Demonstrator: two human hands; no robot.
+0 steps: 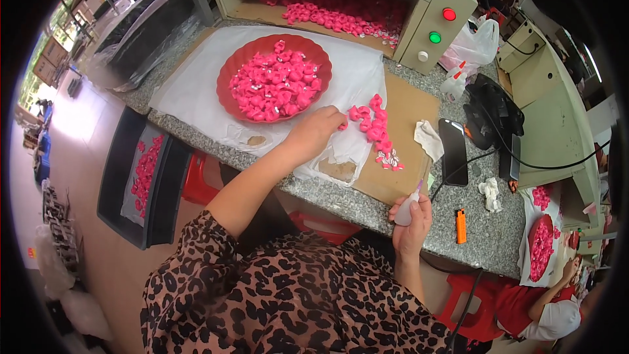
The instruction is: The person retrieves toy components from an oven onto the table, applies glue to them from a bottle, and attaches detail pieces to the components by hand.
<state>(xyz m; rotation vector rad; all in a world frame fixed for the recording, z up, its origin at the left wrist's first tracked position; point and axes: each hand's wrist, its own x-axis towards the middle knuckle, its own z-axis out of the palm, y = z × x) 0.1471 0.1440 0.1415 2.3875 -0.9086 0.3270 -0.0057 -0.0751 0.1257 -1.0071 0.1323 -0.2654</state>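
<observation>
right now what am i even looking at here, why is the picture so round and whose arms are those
The picture comes from a wide fisheye camera worn on a person's head, looking down, so straight edges bend near the rim. There is no machine arm: the two bare forearms rising from below belong to the wearer, in a leopard-print top. The left hand reaches to a small heap of bright pink plastic pieces on white sheeting. The right hand has its grip around a small white squeeze bottle. On the speckled grey stone counter stand a round red bowl filled with pink pieces, a black phone and an orange lighter. Another person works at the lower right.
</observation>
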